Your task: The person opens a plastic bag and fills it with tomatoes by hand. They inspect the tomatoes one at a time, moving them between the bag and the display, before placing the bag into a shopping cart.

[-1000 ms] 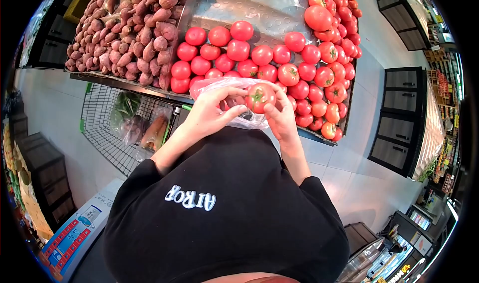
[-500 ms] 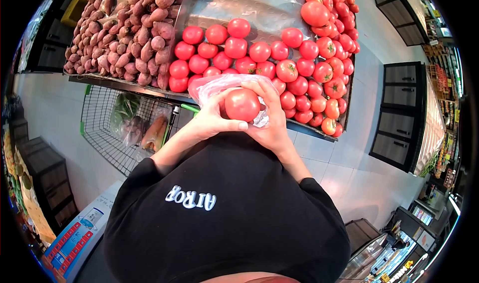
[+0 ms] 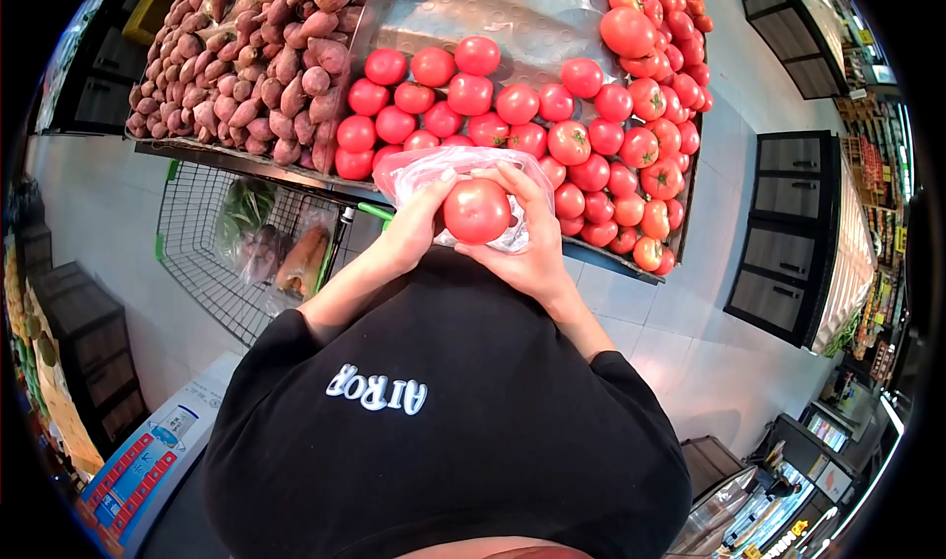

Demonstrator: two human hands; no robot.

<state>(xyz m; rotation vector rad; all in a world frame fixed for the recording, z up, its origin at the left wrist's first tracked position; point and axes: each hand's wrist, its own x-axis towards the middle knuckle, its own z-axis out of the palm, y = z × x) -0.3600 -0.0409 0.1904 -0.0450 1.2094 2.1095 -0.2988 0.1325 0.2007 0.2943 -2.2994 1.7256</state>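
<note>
A large red tomato [image 3: 477, 211] is held in front of my chest between my two hands. My left hand [image 3: 414, 226] curls along its left side, fingertips near the top. My right hand [image 3: 533, 239] wraps the other side, with its thumb reaching under the near edge and its fingers over the far right. A thin clear plastic bag [image 3: 402, 172] is bunched behind and under the tomato, touching my hands; parts of it are hidden. Just beyond the bag lies a display of many tomatoes [image 3: 517, 103].
Sweet potatoes [image 3: 246, 76] fill the display's left part. A wire shopping cart [image 3: 197, 229] with bagged produce stands at the left, its green handle [image 3: 374, 210] near my left wrist. A scale with red keys [image 3: 138, 480] is at lower left. Dark cabinets [image 3: 783, 234] stand on the right.
My left thumb has drawn back from across the tomato's near side. My right thumb now lies under that edge, and the left fingertips have come up beside the tomato.
</note>
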